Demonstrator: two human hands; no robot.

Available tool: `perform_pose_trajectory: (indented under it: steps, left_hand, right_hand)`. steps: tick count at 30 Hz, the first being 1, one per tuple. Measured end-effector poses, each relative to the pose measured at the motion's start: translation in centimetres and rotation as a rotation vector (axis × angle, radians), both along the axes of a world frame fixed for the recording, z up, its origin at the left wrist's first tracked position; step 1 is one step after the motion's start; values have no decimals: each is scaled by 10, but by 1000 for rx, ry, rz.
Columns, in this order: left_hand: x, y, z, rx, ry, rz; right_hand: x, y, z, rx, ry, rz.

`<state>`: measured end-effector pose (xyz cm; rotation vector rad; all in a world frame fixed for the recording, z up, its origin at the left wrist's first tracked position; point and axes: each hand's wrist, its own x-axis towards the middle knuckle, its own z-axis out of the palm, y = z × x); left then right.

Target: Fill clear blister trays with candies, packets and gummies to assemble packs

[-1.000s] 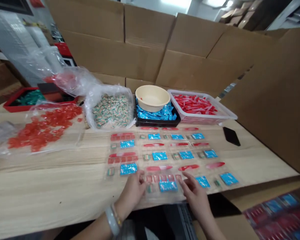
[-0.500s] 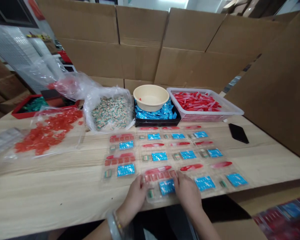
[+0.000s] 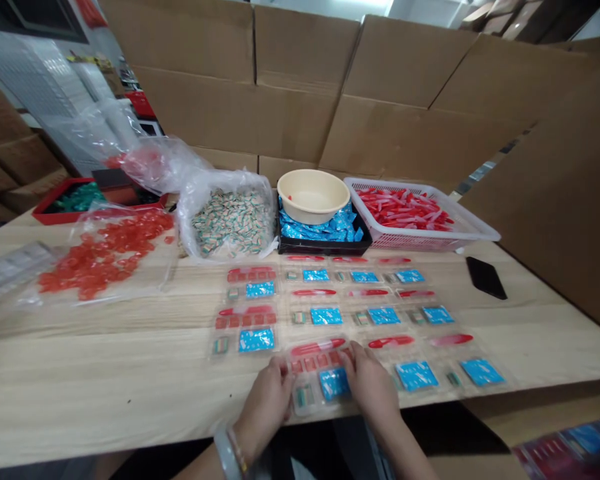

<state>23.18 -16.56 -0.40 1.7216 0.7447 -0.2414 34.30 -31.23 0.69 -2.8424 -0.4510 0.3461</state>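
Note:
At the table's front edge, a clear plastic tray (image 3: 314, 402) sits between my hands. In it are a red pen-shaped piece (image 3: 318, 347), a row of small red squares (image 3: 316, 362), a blue packet (image 3: 334, 384) and a small striped piece (image 3: 304, 396). My left hand (image 3: 270, 392) is closed on the tray's left edge, fingers curled. My right hand (image 3: 371, 380) is closed at its right side, the thumb over the rightmost red squares and the edge of the blue packet. Its other fingertips are partly hidden.
Several similar filled trays (image 3: 326, 316) lie in rows ahead. Behind stand a bag of striped pieces (image 3: 235, 223), a cream bowl (image 3: 314, 195) over blue packets, and a basket of red pieces (image 3: 405, 210). Red pieces (image 3: 105, 253) lie left, a phone (image 3: 486, 277) right.
The camera view has shifted slightly, so the table things appear further right. The held tray has moved a little left relative to its neighbours, with both hands still on it.

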Motion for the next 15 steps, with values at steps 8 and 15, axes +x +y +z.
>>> perform_pose_trajectory:
  steps: [8,15]
  left_hand:
    - [-44,16,27,-53,-297,89]
    - [-53,116,33,370,-237,227]
  right_hand:
    - [-17,-6,-1,798,307,-155]
    - [-35,99,3,804,144,31]
